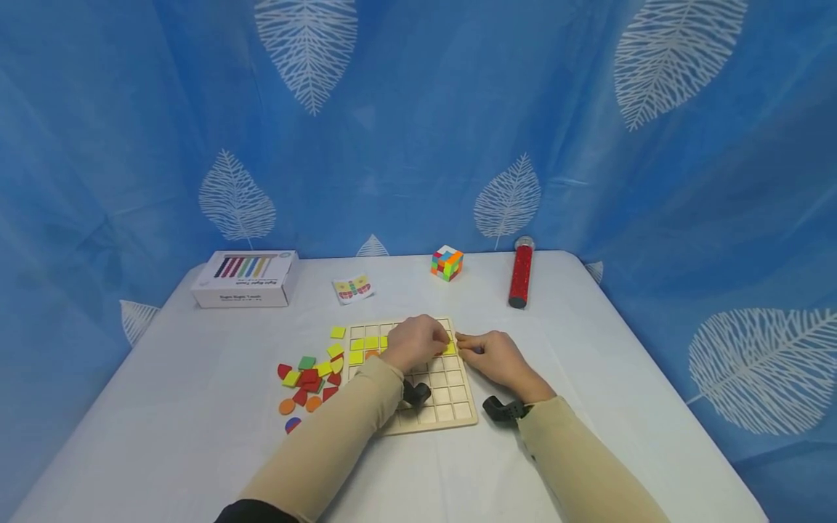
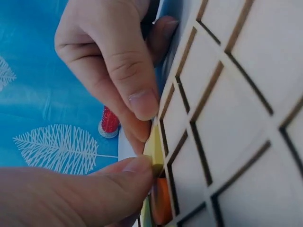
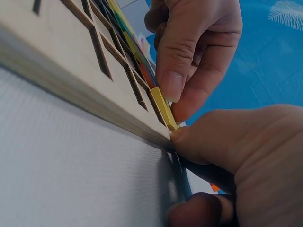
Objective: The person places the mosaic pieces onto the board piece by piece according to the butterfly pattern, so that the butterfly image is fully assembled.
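At the right side of a wooden grid board, my left hand pinches a yellow square tile between thumb and finger. The tile stands over a cell close to the board's edge. My right hand has bent fingers, with a fingertip touching the board's edge beside that tile. Both hands' fingertips come close together in the left wrist view, and an orange piece lies next to the yellow tile. More yellow tiles sit in the board's upper cells, partly hidden by my left hand.
Loose red, green, yellow and orange pieces lie left of the board. A white box, a picture card, a colored puzzle cube and a red tube stand or lie farther back. Blue curtains surround the table.
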`<state>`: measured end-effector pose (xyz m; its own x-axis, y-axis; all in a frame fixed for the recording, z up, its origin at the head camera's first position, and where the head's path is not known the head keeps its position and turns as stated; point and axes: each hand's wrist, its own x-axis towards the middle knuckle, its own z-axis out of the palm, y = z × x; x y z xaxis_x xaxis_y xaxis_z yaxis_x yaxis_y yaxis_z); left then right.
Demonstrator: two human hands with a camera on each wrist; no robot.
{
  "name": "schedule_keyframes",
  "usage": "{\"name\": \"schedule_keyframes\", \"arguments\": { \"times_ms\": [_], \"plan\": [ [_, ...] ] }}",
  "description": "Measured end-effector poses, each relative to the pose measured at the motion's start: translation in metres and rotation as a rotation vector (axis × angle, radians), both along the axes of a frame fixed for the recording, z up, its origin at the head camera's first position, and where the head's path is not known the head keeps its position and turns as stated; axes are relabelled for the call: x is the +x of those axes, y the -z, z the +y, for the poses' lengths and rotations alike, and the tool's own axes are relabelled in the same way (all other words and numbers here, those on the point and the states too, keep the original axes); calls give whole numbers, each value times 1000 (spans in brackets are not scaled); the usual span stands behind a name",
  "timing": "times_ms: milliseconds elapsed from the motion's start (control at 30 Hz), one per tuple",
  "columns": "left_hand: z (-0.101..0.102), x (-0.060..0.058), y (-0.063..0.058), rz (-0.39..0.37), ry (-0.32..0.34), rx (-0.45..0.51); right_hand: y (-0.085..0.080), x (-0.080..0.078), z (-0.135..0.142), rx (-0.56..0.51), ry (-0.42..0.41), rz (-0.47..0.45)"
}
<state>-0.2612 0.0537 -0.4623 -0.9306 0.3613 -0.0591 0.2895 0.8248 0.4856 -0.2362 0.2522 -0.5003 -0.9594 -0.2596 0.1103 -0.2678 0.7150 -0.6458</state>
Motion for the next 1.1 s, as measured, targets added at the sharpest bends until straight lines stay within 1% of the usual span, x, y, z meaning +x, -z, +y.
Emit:
{"name": "schedule_keyframes", "arguments": {
  "times_ms": [67, 267, 533, 667, 767, 833, 900, 967, 1033, 1100],
  "plan": [
    [-1, 0, 0, -2, -4, -3, 1, 0, -1, 3, 0, 1],
    [1, -1, 1, 26, -31, -26, 2, -2, -1, -1, -8, 8],
    [2, -3, 5, 30, -61, 3, 3, -1, 0, -17, 8, 8],
    [2, -1, 6, 54, -49, -5, 3, 0, 0, -12, 3, 20],
    [0, 1, 6, 88, -25, -12, 2, 0, -1, -3, 8, 27],
    [-2, 2, 6, 108, -26, 7, 2, 0, -2, -8, 16, 20],
    [-7, 4, 5, 113, -49, 52, 3, -1, -3, -1, 16, 10],
    [-18, 7, 2, 115, -89, 108, 3, 0, -3, 11, 19, -6],
    [-36, 11, -3, 123, -136, 166, 3, 0, -3, 25, 23, -13],
    [-60, 15, -8, 140, -187, 197, 2, 1, -3, 39, 29, -18]
  ]
}}
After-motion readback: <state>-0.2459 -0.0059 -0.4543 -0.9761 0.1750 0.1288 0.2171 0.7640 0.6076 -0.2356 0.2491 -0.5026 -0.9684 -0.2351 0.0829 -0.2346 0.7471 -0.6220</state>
